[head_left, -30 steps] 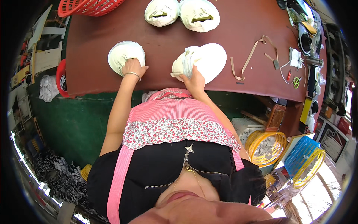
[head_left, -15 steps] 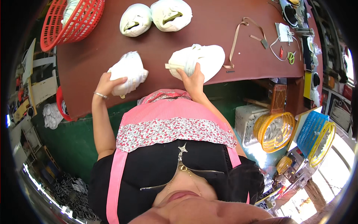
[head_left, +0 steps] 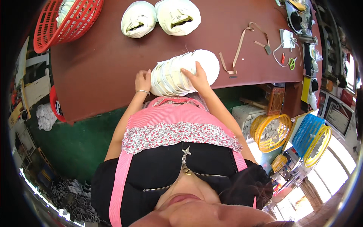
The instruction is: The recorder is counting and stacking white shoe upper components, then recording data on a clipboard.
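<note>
A nested stack of white shoe uppers [head_left: 172,77] lies on its side near the front edge of the brown table. My left hand [head_left: 143,81] is closed against the stack's left end, fingers curled at its rim. From the right, my right hand [head_left: 197,79] grips the stack, its thumb and fingers spread over the layered edges. Farther back stand two more white shoe pieces side by side, a left one [head_left: 138,19] and a right one [head_left: 178,17], each with an opening toward me.
A red basket [head_left: 70,32] holding white pieces stands at the far left. On the right of the table [head_left: 106,75] lie a beige strap [head_left: 239,47], green-handled scissors [head_left: 292,63] and a small red tool [head_left: 283,57]. Yellow baskets [head_left: 270,132] and a blue basket [head_left: 308,132] are below right.
The left hand's separate white bundle has moved right and now joins the pieces under the right hand as one stack. The left hand has come in to the stack's left end.
</note>
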`<state>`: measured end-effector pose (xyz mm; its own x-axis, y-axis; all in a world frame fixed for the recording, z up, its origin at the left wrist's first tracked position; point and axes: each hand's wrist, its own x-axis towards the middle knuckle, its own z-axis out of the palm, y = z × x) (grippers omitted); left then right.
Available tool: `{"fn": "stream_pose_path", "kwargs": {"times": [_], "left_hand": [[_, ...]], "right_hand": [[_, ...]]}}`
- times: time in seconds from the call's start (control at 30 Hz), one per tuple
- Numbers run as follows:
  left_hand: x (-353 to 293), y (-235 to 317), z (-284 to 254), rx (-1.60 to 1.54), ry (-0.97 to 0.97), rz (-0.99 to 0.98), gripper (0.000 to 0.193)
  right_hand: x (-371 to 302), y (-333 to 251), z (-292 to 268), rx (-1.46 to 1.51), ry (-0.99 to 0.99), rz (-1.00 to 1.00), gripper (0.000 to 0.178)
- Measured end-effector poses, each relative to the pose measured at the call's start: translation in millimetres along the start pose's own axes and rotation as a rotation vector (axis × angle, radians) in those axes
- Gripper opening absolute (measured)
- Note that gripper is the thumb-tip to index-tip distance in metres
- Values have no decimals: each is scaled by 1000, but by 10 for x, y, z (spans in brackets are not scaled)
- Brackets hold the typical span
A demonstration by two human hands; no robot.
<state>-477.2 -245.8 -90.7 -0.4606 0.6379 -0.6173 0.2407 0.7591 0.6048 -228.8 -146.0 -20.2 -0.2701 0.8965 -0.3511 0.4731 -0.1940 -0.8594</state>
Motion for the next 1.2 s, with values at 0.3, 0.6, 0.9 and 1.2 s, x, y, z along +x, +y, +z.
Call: {"fn": "stream_pose_path", "kwargs": {"times": [0.3,0.6,0.9,1.2], "left_hand": [[805,1255,-716,632,549,861,50],[1202,1800,-824,953,247,355,43],[-610,2539,-998,255,211,765,42],[344,1391,-885,-1001,-256,275,58]], "right_hand": [[124,-315,-451,-308,341,-202,40],[2213,-209,-343,933,-264,366,80],[2401,-293,-249,719,-347,351,84],[1877,-1097,-334,704,-409,0,75]]}}
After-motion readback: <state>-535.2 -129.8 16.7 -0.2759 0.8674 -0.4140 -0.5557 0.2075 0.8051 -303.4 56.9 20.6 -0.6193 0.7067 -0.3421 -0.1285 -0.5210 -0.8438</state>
